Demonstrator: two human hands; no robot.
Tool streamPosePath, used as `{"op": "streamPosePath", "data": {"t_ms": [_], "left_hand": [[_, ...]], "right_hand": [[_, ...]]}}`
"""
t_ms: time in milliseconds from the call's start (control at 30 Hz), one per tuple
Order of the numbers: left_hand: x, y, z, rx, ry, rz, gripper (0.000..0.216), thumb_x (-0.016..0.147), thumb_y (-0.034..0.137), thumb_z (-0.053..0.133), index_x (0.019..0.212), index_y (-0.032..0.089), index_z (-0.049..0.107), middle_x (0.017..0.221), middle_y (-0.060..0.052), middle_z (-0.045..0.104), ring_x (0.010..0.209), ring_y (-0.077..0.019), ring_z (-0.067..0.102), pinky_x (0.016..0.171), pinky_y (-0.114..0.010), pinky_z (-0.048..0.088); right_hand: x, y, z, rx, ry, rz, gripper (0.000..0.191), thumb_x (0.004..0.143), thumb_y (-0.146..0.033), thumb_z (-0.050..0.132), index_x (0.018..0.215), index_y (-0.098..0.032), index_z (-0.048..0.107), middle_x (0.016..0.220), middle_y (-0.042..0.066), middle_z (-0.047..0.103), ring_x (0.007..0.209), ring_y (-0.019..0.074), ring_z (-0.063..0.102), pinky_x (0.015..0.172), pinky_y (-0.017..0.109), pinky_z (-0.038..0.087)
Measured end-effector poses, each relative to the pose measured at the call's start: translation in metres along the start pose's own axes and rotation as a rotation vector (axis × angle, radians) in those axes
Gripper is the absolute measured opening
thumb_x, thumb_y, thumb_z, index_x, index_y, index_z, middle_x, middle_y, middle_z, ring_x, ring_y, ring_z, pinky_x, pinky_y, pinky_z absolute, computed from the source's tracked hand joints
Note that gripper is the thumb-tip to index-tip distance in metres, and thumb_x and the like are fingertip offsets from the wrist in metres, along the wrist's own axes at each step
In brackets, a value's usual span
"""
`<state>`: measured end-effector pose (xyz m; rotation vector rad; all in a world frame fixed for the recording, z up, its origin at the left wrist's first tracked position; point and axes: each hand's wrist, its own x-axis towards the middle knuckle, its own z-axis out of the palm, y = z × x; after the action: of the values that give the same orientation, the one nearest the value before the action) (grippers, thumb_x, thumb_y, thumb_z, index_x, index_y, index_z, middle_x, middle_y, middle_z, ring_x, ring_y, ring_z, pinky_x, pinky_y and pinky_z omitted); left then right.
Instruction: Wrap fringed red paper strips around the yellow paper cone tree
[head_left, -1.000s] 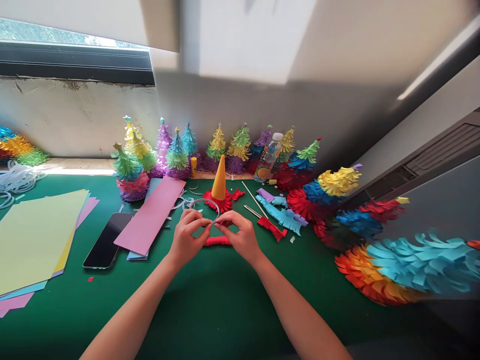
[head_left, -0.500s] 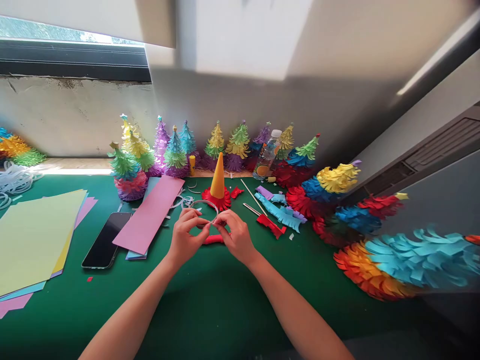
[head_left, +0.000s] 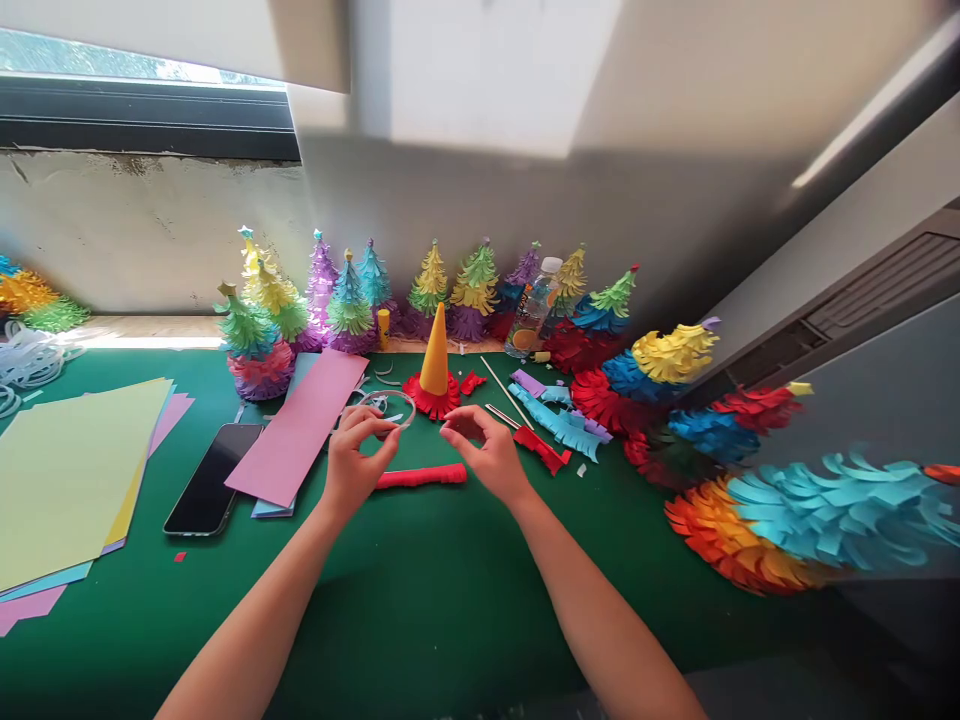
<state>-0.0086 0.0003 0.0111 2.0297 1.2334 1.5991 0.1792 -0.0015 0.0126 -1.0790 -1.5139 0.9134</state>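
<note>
Between the thumb and fingers of my left hand (head_left: 358, 455) is a thin, pale roll of tape (head_left: 412, 408), its ring tilted up. My right hand (head_left: 486, 450) is a short way to its right, thumb and fingertips drawn together in a pinch. What lies in that pinch, if anything, is too small to make out. Below and between both hands, a rolled red paper strip (head_left: 424, 477) rests on the green table. Just beyond them stands a yellow paper cone (head_left: 434, 355) with a fringed red paper skirt (head_left: 431, 398) around its base.
Left are a phone (head_left: 212, 480), a pink paper sheet (head_left: 300, 430) and stacked coloured sheets (head_left: 75, 470). Scissors (head_left: 501, 415), a thin stick (head_left: 506, 390) and blue fringed strips (head_left: 559, 425) lie right. Several fringed paper trees and a bottle (head_left: 531, 310) line the back.
My hands have moved apart; the tape roll went left with my left hand, and my right hand shifted right, away from it. More of the red paper strip shows between them.
</note>
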Motion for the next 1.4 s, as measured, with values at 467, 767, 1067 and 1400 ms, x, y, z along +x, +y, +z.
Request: {"op": "streamPosePath", "data": {"t_ms": [467, 767, 1067, 1400], "left_hand": [[-0.010, 0.009, 0.009, 0.105, -0.173, 0.250, 0.005, 0.076, 0.017, 0.060, 0.073, 0.021, 0.061, 0.069, -0.003, 0.055, 0.093, -0.0220, 0.053, 0.077, -0.038, 0.050], [-0.001, 0.005, -0.002, 0.069, -0.133, 0.188, 0.026, 0.080, 0.016, 0.057, 0.106, 0.023, 0.059, 0.101, -0.007, 0.060, 0.104, -0.0225, 0.055, 0.082, -0.040, 0.052], [-0.005, -0.013, 0.008, -0.134, -0.170, -0.286, 0.026, 0.080, 0.025, 0.057, 0.105, 0.019, 0.057, 0.103, -0.007, 0.055, 0.080, -0.0156, 0.063, 0.059, -0.027, 0.057], [-0.001, -0.015, 0.008, -0.398, -0.076, -0.588, 0.030, 0.068, 0.036, 0.067, 0.089, 0.014, 0.060, 0.083, -0.004, 0.063, 0.071, -0.0156, 0.062, 0.059, -0.028, 0.056]], "right_hand": [[0.000, 0.005, 0.010, 0.391, -0.076, 0.237, 0.033, 0.068, -0.037, 0.071, 0.090, -0.021, 0.053, 0.071, 0.000, 0.067, 0.058, 0.0153, 0.065, 0.060, 0.032, 0.057], [0.008, 0.012, 0.001, 0.384, 0.140, 0.268, 0.034, 0.062, -0.034, 0.075, 0.083, -0.018, 0.054, 0.065, -0.001, 0.066, 0.054, 0.0140, 0.063, 0.055, 0.030, 0.055], [0.005, 0.013, 0.005, 0.312, 0.088, 0.207, 0.030, 0.066, -0.032, 0.073, 0.086, -0.018, 0.055, 0.069, 0.000, 0.064, 0.056, 0.0135, 0.062, 0.057, 0.029, 0.055], [0.003, 0.006, 0.005, 0.155, 0.066, 0.175, 0.029, 0.067, -0.034, 0.071, 0.090, -0.019, 0.061, 0.075, 0.002, 0.065, 0.069, 0.0165, 0.064, 0.067, 0.031, 0.056]]}}
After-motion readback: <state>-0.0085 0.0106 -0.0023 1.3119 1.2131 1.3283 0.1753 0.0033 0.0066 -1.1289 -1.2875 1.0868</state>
